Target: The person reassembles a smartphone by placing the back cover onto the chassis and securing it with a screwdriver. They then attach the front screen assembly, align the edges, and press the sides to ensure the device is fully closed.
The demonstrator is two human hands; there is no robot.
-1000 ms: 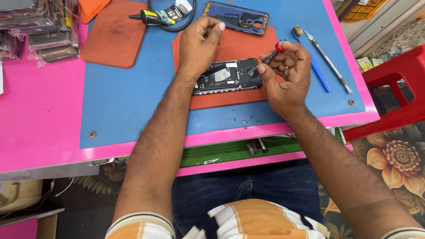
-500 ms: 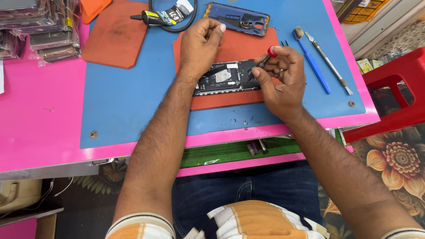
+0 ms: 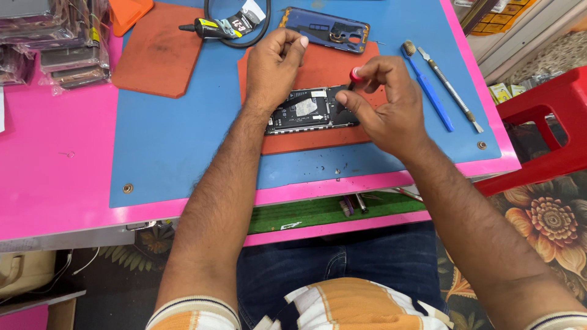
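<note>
Opened black smartphone with exposed circuit board (image 3: 309,110) lies flat on an orange rubber work mat (image 3: 318,137), near the middle of the blue-topped surface (image 3: 177,146), closer to its near edge; left hand (image 3: 272,67) rests on the phone's far-left end, fingers curled loosely, pressing down on it, not wrapped around anything; right hand (image 3: 385,107) pinches a small red-capped screwdriver (image 3: 353,78) between thumb and fingertips, tip pointing down onto the phone's right end, hand covering that end; dark blue phone back cover (image 3: 327,29) lies beyond the phone near the far edge, just past the mat; black-and-yellow glue tube (image 3: 223,25) lies near the far edge, left of the cover, inside a loop of black cable (image 3: 211,27); second orange mat (image 3: 156,52) sits toward the far-left part of the blue area; blue-handled brush (image 3: 428,88) and thin metal spudger (image 3: 452,91) lie side by side near the right edge, apart from the right hand; stack of clear-wrapped packets (image 3: 55,43) sits at the far-left corner on the pink border; tiny screws scattered near the near edge below the phone; red plastic stool (image 3: 544,128) stands off the right edge.
</note>
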